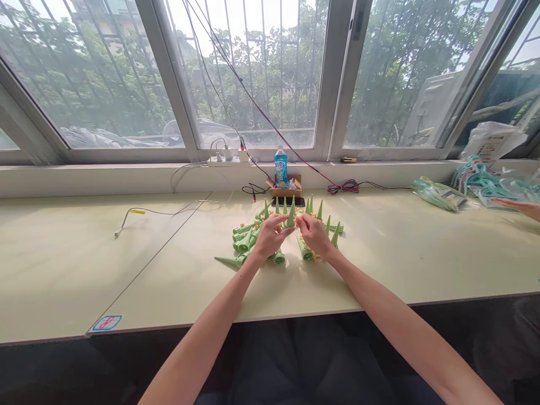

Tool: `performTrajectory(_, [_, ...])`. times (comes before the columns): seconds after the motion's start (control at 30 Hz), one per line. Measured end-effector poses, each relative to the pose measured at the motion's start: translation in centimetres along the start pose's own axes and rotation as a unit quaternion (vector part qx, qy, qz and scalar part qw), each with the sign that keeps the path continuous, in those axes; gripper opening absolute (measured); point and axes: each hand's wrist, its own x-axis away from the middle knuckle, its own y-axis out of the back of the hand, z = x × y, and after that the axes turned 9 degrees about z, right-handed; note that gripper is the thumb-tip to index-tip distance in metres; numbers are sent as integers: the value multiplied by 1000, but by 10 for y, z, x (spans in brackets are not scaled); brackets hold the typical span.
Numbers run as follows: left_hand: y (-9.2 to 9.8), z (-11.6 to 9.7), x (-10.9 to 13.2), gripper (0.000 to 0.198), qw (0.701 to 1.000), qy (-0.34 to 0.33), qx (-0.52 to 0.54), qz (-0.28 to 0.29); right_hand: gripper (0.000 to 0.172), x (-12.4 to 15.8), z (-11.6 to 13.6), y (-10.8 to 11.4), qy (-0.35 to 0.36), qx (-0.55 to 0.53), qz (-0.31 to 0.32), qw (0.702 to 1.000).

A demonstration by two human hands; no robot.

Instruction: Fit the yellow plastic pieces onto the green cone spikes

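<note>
**Green cone (291, 214) upright between left hand (270, 235) and right hand (313, 232)**

Governing relation: the cone stands in the gap between the hands, right of the left fingers and just left of the right fingertips. Its long axis is near vertical, narrow tip up, wide end down. The left hand is nearer, with thumb and fingers clamped on the lower part of the cone. The right fingers are curled together beside it; whether they pinch a small part cannot be told.

Surrounding parts: loose green cones (244, 242) lie in a heap at the left, pointing in mixed directions. Upright cones (335, 235) stand at the right. Small yellow pieces (316, 256) lie among them.

Surface: a pale, smooth table (400, 259) with a seam left of the heap. At its far side are a blue bottle (280, 163) in a small carton (295, 184), a dark flat device (299, 202) and a cable bundle (350, 186).

Room: barred windows (253, 84) line the far side. At the far right, another person's hand (527, 209) is near pale green hangers (475, 175).
</note>
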Motion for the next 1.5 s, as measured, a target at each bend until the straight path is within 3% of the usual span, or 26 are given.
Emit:
performTrajectory(0.53, [-1,-4,2,25,999,-18,-28,-16,41,0,0,-2,0,-23,7,1000])
performTrajectory(0.73, [-1,-12,2,33,999,39,24,-16,41,0,-1,-1,10,-32,-17,999])
performTrajectory(0.83, [0,-15,2,30,993,73,92,-1,40,0,-1,0,10,-34,-21,999])
performTrajectory(1.0, [2,-17,0,42,976,107,188,38,39,1,1,-1,19,-24,-2,1000])
performTrajectory(1.17, [3,-18,1,41,973,108,197,59,38,2,0,0,16,-26,11,999])
performTrajectory(1.5, [5,-23,4,47,979,115,166,38,38,1,0,0,12,-2,4,1000])
